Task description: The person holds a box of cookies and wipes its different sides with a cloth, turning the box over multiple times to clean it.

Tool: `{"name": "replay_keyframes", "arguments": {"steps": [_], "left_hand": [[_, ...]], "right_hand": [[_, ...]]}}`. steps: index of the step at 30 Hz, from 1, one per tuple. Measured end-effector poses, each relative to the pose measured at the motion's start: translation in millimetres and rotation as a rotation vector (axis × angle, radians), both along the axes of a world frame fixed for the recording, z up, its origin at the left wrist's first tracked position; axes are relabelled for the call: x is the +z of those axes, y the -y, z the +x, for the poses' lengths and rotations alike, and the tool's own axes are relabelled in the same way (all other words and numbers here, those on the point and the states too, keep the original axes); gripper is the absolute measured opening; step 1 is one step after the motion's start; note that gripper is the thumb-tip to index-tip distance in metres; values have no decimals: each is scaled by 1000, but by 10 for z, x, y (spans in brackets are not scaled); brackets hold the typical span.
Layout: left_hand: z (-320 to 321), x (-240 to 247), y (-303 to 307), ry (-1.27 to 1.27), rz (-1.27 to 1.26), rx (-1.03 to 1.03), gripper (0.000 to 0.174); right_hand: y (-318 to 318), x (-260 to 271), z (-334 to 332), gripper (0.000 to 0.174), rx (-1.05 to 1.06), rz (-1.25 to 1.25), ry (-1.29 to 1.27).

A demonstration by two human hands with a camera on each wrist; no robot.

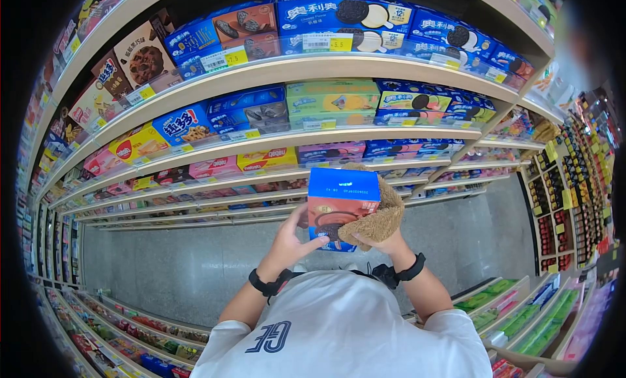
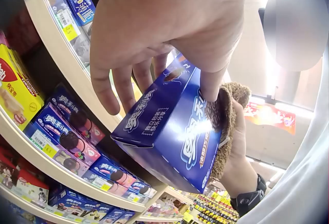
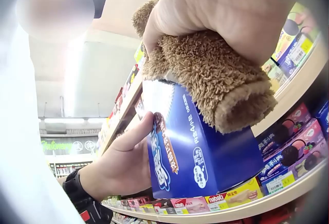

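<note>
A blue and reddish-brown cookie box is held in front of the chest, between both hands. My left hand grips its left side; in the left wrist view the thumb of this hand lies on one face of the box and the fingers spread along another. My right hand holds a fuzzy brown cloth against the box's right side. Seen from the right wrist, the cloth is bunched under the hand and covers one end of the box.
Shelves of boxed cookies with price tags rise ahead, with yellow and pink boxes lower down. Grey floor runs below. More shelves stand behind at both lower sides, and a rack of jars or bottles is at the right.
</note>
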State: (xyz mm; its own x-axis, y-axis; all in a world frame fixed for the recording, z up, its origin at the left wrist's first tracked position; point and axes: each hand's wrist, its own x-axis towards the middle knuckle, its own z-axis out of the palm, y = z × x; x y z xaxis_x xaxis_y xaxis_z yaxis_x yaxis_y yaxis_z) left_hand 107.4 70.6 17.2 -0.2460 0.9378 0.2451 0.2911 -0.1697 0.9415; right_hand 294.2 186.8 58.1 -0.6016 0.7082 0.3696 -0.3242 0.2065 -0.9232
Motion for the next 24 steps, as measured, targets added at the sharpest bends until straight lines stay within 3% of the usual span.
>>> {"name": "replay_keyframes", "arguments": {"steps": [6,17,24], "left_hand": [[1,-8,10,-8,-12,-10,77],[7,-14,40,-30,-43,-22,79],[4,-19,39,-52,-59,-28,79]], "right_hand": [[55,71,32,100,22,-113,64],[28,-336,92,100,-7,-95,82],[38,-304,100,101,4,-102,53]]}}
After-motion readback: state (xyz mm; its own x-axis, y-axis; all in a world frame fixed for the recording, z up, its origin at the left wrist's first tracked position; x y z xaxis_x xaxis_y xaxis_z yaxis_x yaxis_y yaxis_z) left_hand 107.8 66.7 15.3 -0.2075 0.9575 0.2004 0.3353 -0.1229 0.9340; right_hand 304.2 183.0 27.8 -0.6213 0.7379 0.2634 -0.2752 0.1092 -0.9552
